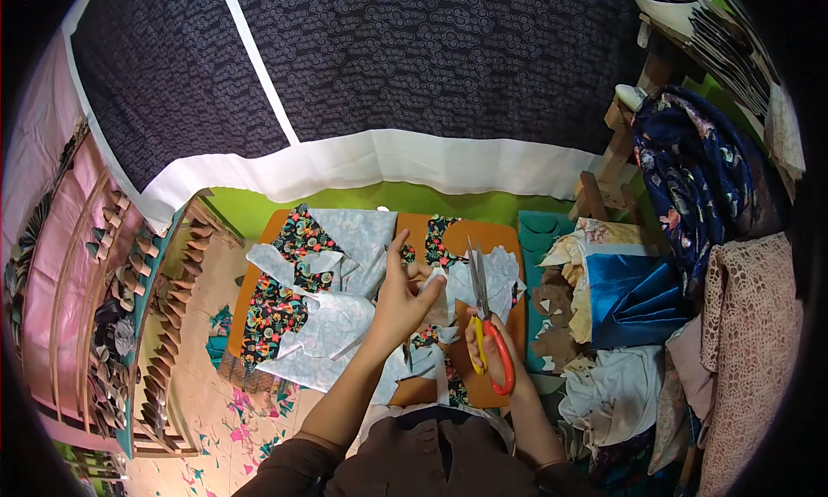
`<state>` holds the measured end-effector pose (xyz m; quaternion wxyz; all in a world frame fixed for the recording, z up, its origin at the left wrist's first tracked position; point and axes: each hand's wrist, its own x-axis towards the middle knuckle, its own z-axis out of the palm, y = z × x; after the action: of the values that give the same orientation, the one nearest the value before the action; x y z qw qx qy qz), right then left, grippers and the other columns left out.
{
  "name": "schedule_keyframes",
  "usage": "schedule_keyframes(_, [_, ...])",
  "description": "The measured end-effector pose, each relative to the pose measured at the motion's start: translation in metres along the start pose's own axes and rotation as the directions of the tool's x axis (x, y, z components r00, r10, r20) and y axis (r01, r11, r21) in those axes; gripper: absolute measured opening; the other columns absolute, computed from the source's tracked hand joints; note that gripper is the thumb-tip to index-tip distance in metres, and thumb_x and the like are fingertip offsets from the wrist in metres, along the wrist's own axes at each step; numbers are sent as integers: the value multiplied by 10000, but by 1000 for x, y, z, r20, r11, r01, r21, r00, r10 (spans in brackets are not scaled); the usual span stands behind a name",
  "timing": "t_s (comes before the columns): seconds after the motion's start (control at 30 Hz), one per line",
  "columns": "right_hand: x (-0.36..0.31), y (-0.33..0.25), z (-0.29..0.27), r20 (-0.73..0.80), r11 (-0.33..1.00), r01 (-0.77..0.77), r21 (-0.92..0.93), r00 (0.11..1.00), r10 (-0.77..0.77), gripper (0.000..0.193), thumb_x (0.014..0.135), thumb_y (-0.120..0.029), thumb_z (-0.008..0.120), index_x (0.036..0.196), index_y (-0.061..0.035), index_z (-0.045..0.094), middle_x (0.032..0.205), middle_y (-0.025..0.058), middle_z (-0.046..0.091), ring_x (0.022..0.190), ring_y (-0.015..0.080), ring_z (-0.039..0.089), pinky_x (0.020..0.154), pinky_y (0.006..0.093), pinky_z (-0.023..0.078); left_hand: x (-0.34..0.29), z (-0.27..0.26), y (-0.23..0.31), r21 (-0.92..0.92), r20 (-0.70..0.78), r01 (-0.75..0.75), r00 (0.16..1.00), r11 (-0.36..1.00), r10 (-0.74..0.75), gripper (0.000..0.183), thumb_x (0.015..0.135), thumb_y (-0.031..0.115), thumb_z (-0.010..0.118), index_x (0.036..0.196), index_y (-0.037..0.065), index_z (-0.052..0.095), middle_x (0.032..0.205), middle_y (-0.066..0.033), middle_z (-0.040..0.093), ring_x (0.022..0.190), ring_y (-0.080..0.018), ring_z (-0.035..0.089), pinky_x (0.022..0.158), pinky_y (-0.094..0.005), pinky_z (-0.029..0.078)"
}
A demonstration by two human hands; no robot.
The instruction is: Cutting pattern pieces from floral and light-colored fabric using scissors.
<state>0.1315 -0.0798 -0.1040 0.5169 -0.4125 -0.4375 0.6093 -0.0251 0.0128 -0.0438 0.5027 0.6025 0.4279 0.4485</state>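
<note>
My right hand (493, 349) grips a pair of scissors (479, 281) by its red and yellow handles, with the metal blades pointing away from me. Left of the blades, my left hand (402, 300) has its index finger raised. Its thumb and curled fingers close on a small pale fabric piece (442, 300), partly hidden by the hand. Under and around both hands lie fabric pieces, some pale blue-white (341, 311), others black with a colourful floral print (278, 316). A crumpled pale piece (500, 271) sits just right of the blades.
The fabric rests on an orange-brown table (509, 231). Folded blue satin (634, 298) and white cloth (614, 389) are piled at right. Racks of pointed wooden shapes (168, 324) stand at left, above a floor (203, 424) strewn with scraps. Dark patterned cloth (448, 57) hangs behind.
</note>
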Motion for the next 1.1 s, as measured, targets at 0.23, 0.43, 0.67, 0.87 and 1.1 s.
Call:
schedule_keyframes(0.23, [31, 28, 4, -163, 992, -50, 113, 984, 69, 520, 733, -67, 637, 1188, -61, 387, 842, 13, 459, 572, 63, 436, 446, 187, 355, -4, 5, -31, -293, -31, 129, 989, 947, -145, 577, 787, 16, 542, 1264, 40, 220, 785, -21, 516, 671, -64, 470, 601, -176, 377])
schedule_keyframes(0.43, [51, 17, -10, -43, 974, -149, 172, 986, 159, 470, 742, -12, 589, 1174, -71, 414, 791, -6, 433, 509, 42, 388, 415, 179, 310, -14, -20, -50, -271, 6, 209, 976, 939, -216, 504, 800, 18, 527, 1247, 70, 300, 850, -24, 513, 761, -78, 486, 682, -223, 418])
schedule_keyframes(0.67, [67, -22, -44, 130, 959, -59, -277, 987, 98, 470, 752, -78, 596, 1186, -46, 418, 790, 15, 510, 514, 52, 439, 441, 189, 350, -29, -36, -68, -117, 301, 249, 932, 961, -205, 398, 839, 53, 472, 1214, -3, 353, 795, -3, 500, 752, -71, 483, 702, -203, 391])
schedule_keyframes(0.87, [78, -67, -36, 421, 656, 91, -749, 830, 366, 422, 759, -202, 617, 1107, -8, 478, 712, 25, 532, 628, 90, 486, 556, 239, 400, -35, -26, -52, -18, 544, 283, 807, 959, -228, 377, 856, 199, 505, 1174, 5, 446, 907, -21, 528, 832, -87, 498, 758, -235, 407])
schedule_keyframes(1.1, [90, -39, -46, 565, 658, 278, -700, 779, 271, 514, 777, -309, 608, 1171, -30, 430, 634, 29, 506, 482, 82, 444, 438, 216, 359, -26, -10, -68, 255, 632, 221, 699, 941, -336, 243, 831, 222, 569, 943, 6, 581, 779, 34, 567, 685, -17, 477, 621, -187, 396])
